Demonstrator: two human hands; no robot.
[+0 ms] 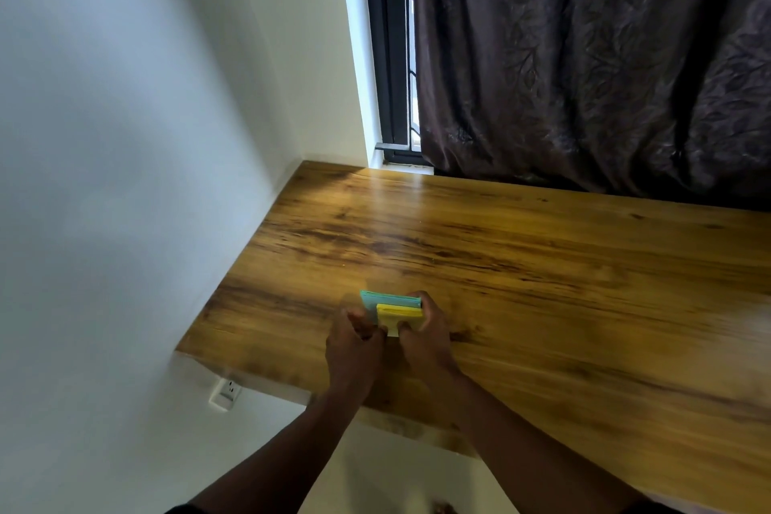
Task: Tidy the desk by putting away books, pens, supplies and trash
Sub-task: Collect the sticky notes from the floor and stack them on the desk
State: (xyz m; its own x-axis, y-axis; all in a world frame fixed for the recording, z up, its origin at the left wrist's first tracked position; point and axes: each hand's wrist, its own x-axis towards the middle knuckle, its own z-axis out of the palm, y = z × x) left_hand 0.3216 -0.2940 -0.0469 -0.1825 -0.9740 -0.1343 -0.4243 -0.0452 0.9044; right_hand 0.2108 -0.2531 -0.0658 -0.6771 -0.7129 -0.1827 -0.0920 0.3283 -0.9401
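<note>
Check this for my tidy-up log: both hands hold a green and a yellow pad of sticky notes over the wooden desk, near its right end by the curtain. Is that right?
Not quite. The head view shows both the left hand and the right hand holding the green pad and the yellow pad over the wooden desk, but near its left end by the white wall, not by the curtain.

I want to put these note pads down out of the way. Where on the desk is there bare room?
Nearly all of the desk shows bare wood: the back strip under the curtain, the corner by the wall, and the whole right side. Only the near-left edge is taken, where the left hand and right hand hold the teal pad and yellow pad.
</note>
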